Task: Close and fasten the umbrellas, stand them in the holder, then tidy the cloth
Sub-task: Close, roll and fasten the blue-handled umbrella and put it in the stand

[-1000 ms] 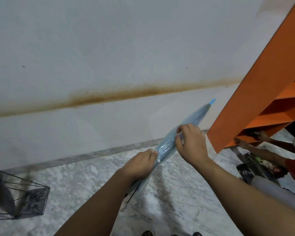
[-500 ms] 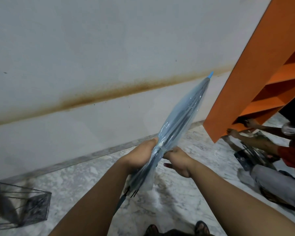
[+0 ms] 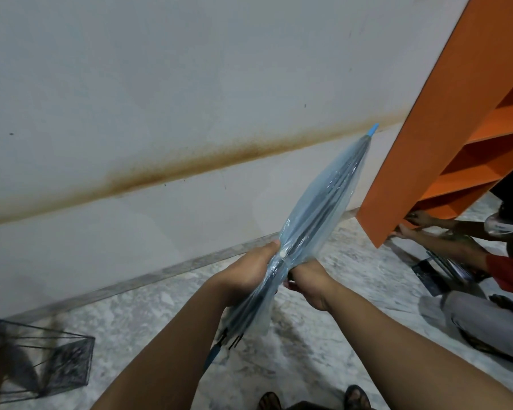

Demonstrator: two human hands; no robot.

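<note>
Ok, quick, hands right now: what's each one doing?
Left hand: gripping the folded clear-blue umbrella around its middle.
Right hand: also gripping the umbrella, just beside the left.

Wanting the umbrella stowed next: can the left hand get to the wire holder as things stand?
Probably not yet: the left hand grips the umbrella, and the wire holder sits low on the floor, far left.

Bare forearms, no sleeves in view; dark sandals (image 3: 358,396) on the feet
</note>
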